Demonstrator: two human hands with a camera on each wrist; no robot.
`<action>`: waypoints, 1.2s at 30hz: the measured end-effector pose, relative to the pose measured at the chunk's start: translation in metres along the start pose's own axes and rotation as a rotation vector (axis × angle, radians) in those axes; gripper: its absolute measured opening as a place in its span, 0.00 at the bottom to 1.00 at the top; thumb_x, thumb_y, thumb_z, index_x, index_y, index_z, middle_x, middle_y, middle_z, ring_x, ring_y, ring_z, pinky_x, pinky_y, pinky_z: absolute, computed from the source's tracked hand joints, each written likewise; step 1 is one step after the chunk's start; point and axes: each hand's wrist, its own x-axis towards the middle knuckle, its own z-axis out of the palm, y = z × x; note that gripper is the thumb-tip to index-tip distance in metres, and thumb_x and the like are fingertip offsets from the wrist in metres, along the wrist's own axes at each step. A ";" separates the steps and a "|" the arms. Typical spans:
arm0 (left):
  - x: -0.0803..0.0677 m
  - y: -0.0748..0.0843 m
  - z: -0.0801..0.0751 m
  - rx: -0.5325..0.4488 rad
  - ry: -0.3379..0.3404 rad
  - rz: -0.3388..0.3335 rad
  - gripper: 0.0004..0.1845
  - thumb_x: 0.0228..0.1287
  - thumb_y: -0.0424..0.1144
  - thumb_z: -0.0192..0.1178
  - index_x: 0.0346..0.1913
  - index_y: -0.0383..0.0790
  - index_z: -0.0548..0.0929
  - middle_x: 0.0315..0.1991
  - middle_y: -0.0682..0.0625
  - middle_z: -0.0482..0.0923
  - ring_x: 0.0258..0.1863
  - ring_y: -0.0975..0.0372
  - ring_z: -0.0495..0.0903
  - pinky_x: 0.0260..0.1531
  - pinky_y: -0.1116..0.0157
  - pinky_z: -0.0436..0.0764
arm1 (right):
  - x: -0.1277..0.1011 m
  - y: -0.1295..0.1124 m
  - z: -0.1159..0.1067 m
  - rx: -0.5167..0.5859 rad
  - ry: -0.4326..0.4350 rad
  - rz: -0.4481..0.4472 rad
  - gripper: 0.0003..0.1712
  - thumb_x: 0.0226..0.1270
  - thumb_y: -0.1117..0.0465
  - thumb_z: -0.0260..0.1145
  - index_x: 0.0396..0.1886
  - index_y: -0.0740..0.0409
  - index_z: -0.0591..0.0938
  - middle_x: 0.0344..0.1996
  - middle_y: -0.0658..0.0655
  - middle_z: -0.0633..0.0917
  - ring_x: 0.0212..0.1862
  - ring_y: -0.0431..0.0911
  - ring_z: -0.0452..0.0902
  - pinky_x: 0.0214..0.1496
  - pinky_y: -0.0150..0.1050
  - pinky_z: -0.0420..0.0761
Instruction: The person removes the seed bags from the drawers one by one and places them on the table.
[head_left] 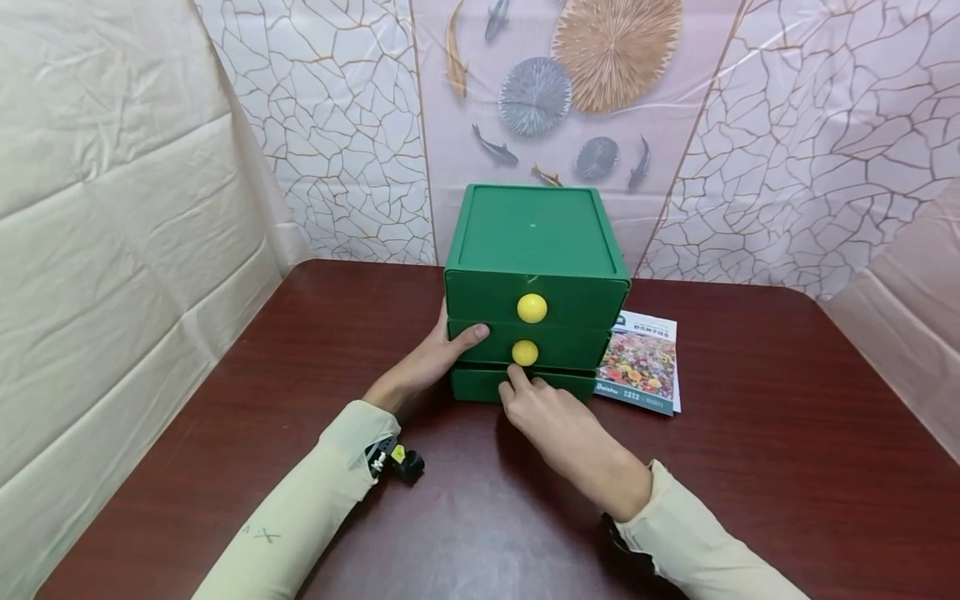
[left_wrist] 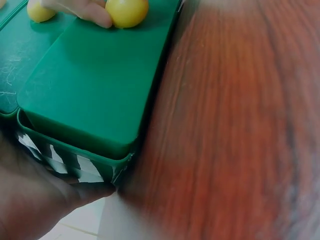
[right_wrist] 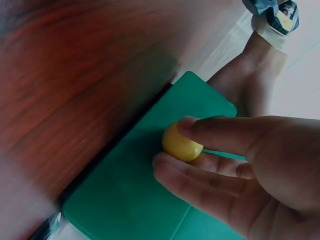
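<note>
A green cabinet (head_left: 534, 229) with three stacked drawers stands on the table. Its bottom drawer (head_left: 476, 386) sits slightly forward of the two above, with a narrow gap along its top edge. My right hand (head_left: 555, 425) pinches the bottom drawer's yellow knob (right_wrist: 179, 144) between thumb and fingers; in the head view that knob is hidden behind the hand. My left hand (head_left: 426, 362) grips the cabinet's left side, its thumb lying on the middle drawer's front and its other fingers hidden. Yellow knobs also mark the top drawer (head_left: 480, 298) and middle drawer (head_left: 495, 354).
Just right of the cabinet lies a booklet (head_left: 637, 367) with flowers on its cover, partly behind the cabinet. The dark red-brown table (head_left: 787, 417) extends to both sides. Patterned cloth (head_left: 337, 125) hangs behind it, and pale cloth (head_left: 127, 208) on the left.
</note>
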 end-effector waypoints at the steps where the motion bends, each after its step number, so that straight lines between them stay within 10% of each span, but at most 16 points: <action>1: 0.000 0.000 0.000 0.005 -0.003 0.001 0.51 0.74 0.64 0.62 0.84 0.64 0.38 0.76 0.48 0.59 0.73 0.56 0.61 0.74 0.49 0.60 | 0.000 0.000 -0.001 0.007 -0.004 0.002 0.13 0.61 0.77 0.77 0.43 0.66 0.84 0.50 0.64 0.82 0.24 0.47 0.77 0.20 0.34 0.79; 36: 0.000 0.006 -0.002 0.102 -0.020 -0.027 0.61 0.64 0.76 0.61 0.84 0.68 0.29 0.82 0.51 0.48 0.77 0.55 0.58 0.76 0.43 0.59 | -0.011 -0.033 -0.054 0.098 -0.272 0.009 0.08 0.66 0.67 0.78 0.42 0.60 0.87 0.43 0.59 0.83 0.18 0.44 0.74 0.21 0.41 0.80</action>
